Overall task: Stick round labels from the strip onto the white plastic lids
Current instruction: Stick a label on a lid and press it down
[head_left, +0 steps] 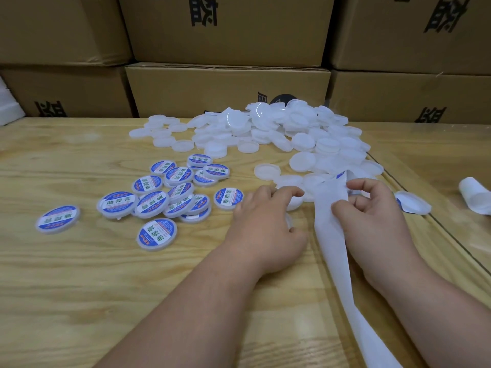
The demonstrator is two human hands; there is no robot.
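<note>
Work surface: wooden table [79, 274], cardboard boxes [225, 30] stacked along the far edge.

L hand [268, 221]: palm down on table, approx. centre of view. Fingers curled over a plain white lid [295, 201]; only the lid's far edge and a sliver at the near side show past the fingers. Grip: grasping the lid, held against the table.

R hand [372, 208]: just beside L hand, to its right. Thumb and fingers pinch the label strip [334, 251] near its upper end. Grip: clenched on the strip. The strip's top end [342, 179] stands up above the R fingers, w/ a bit of blue label edge visible at the tip. Below the pinch, the strip runs down between the two forearms toward the near edge of view, white backing side up.

Relation lid/strip: the held lid lies immediately left of the strip's pinched section; lid and strip look close to touching, contact cannot be confirmed.

Unlabelled lids [265, 128]: large loose pile at table rear, centre to right, spilling forward to just beyond both hands.

Labelled lids [170, 192]: cluster left of L hand, blue/white round labels up, some overlapping. One lies apart at far left [57, 219], one nearer the viewer [156, 234], one close to L hand [228, 198].

Right of R hand: one lid [413, 203] w/ blue showing at its edge; further right, a curled piece of white backing [475, 195].
</note>
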